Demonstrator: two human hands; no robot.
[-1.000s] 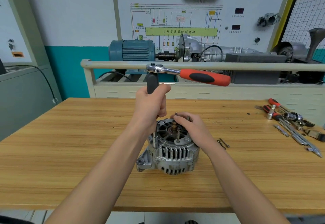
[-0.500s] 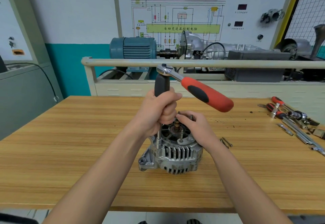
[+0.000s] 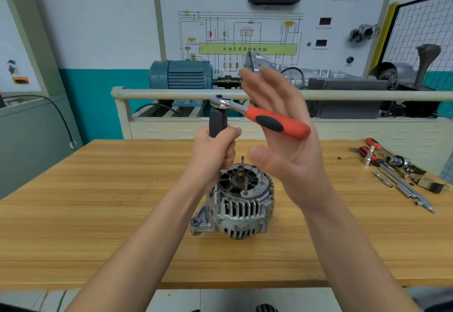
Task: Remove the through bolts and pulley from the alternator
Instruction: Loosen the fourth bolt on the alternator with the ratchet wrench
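Note:
A silver alternator [image 3: 241,205] stands on the wooden table [image 3: 98,201], shaft end up, with thin bolts sticking up from its top. My left hand [image 3: 212,155] grips the black upright extension handle [image 3: 217,121] whose thin shaft runs down to a bolt on the alternator's left rim. A ratchet [image 3: 267,118] with a red and black grip sits on top of that handle and points right. My right hand [image 3: 282,137] is raised with its fingers spread, just behind the ratchet grip, slightly blurred. Whether it touches the grip I cannot tell.
Loose screwdrivers, sockets and extension bars [image 3: 397,172] lie on the table at the right. A beige rail [image 3: 367,96] runs along the back edge, with a blue motor [image 3: 180,74] and a wiring panel behind it.
My right hand has left the top of the alternator and risen, open, to the ratchet grip. The ratchet handle swung round toward me and then partly back. The left hand keeps its hold.

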